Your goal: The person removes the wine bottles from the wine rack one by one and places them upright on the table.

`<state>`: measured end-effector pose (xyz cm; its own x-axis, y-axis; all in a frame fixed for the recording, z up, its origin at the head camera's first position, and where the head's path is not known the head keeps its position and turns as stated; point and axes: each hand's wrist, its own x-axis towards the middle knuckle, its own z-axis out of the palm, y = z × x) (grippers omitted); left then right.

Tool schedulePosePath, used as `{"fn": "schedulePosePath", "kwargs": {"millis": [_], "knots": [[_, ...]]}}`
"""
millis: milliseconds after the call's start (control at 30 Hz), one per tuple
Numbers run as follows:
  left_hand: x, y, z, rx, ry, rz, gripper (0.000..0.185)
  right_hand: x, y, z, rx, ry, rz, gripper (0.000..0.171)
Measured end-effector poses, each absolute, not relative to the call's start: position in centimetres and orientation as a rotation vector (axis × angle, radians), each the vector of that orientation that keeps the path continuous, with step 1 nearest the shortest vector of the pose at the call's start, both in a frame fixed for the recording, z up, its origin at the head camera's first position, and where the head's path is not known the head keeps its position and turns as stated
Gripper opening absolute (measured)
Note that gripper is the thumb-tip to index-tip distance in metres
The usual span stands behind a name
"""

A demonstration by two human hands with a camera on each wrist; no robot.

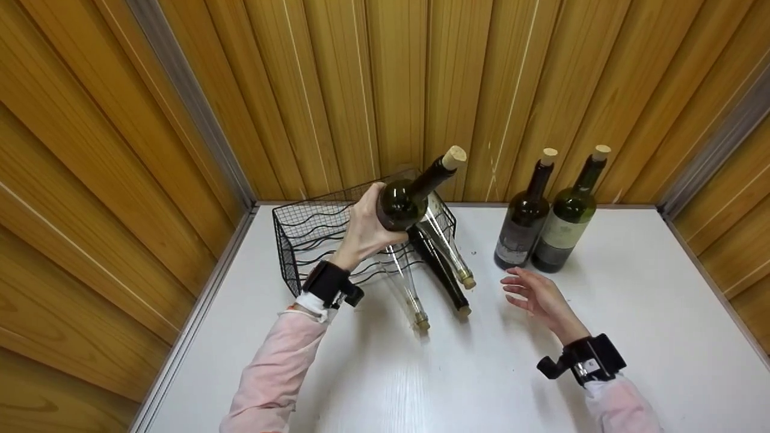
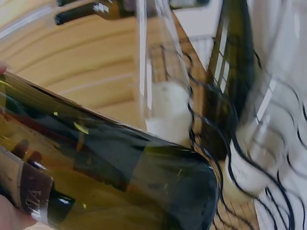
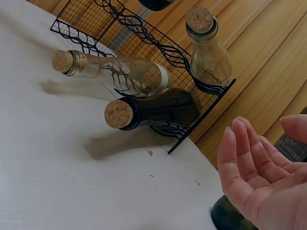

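My left hand grips a dark green wine bottle by its body, over a black wire bottle rack. The bottle tilts, its cork pointing up and to the right; its lower body fills much of the left wrist view. Lying in the rack, necks toward me, are a clear bottle, a dark bottle and another clear bottle, all corked. Fingers slightly bent and holding nothing, my right hand hovers just in front of two upright corked wine bottles, one darker, one greener.
The rack stands on a white table, close to the wood-panelled back wall. A metal frame edge runs down the left side. The rack's left part shows bare wavy wires. Small reddish flecks lie on the tabletop.
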<state>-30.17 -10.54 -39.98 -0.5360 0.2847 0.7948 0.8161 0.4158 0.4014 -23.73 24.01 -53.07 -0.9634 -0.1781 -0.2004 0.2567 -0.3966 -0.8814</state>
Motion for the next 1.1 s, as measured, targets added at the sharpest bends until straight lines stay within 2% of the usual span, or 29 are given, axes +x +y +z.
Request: {"fn": "schedulePosePath", "kwargs": {"millis": [433, 667, 767, 900, 1100], "knots": [[-26.6, -8.5, -40.7, -0.783, -2.025, -1.55, 0.068, -23.7, 24.0, -52.2, 0.133, 1.609, -2.463, 0.03], [-21.7, -7.4, -39.7, -0.687, -1.983, -1.677, 0.07, -23.7, 24.1, -51.4, 0.13, 1.667, -2.472, 0.032], [-20.9, -7.0, -40.7, -0.665, -1.975, -1.76, 0.073, -23.5, 24.0, -50.8, 0.113, 1.678, -2.49, 0.029], [-20.0, -6.6, -41.7, -0.626, -1.961, -1.857, 0.072, -23.5, 23.1, -49.4, 0.036, 1.672, -2.566, 0.025], [-18.9, -5.8, -42.7, -0.583, -1.974, -1.915, 0.074, -23.7, 21.6, -46.3, -0.176, 1.655, -2.688, 0.027]]}}
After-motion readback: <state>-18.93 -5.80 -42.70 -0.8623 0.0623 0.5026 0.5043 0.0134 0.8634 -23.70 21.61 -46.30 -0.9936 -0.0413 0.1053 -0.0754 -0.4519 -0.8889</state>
